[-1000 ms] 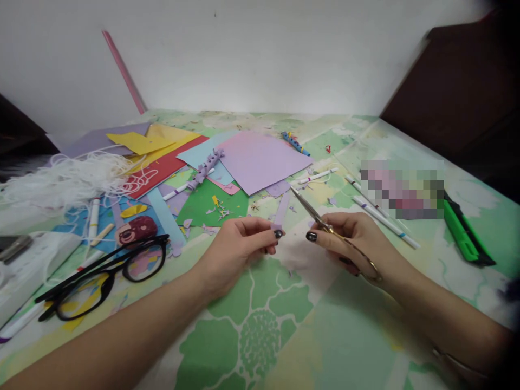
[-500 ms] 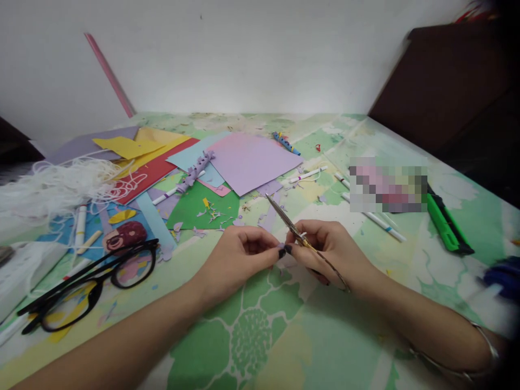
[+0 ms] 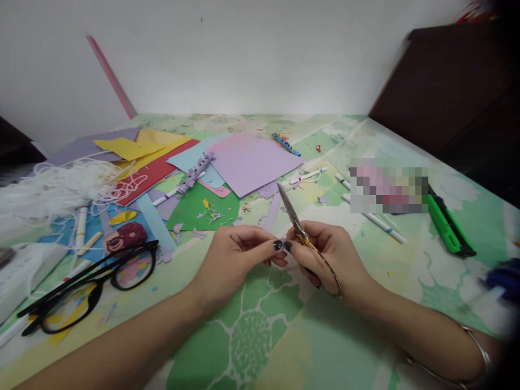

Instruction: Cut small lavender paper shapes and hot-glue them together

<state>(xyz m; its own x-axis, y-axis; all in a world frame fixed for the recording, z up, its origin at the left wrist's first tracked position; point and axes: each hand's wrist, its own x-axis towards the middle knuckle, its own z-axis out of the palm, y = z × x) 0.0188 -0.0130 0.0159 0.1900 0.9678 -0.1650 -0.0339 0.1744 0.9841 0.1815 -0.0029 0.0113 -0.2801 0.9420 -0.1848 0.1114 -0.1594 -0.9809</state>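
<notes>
Near the middle of the table, my left hand (image 3: 247, 254) pinches a tiny piece of light purple paper (image 3: 284, 242) between thumb and fingers; most of it is hidden. My right hand (image 3: 325, 249) is closed around a pair of scissors (image 3: 290, 208) with gold-coloured handles, blades together and pointing up and away to the left. Its thumb and finger tips meet the left fingertips at the paper piece. Beyond the hands lie a lilac paper sheet (image 3: 254, 162), a lilac paper strip (image 3: 271, 212) and a green sheet (image 3: 195, 208) strewn with small scraps.
On the left are black-framed glasses (image 3: 93, 290), a tangle of white string (image 3: 69, 181), a white power strip (image 3: 28, 271) and a dark red case (image 3: 125, 236). A green utility knife (image 3: 449, 225) and white markers (image 3: 376, 219) lie right. A blue paper roll (image 3: 286, 144) is at the back.
My right hand, with the scissors, has moved left to meet my left hand at the paper piece. Over the last half second the scissors have tipped slightly more upright. The view has shifted slightly.
</notes>
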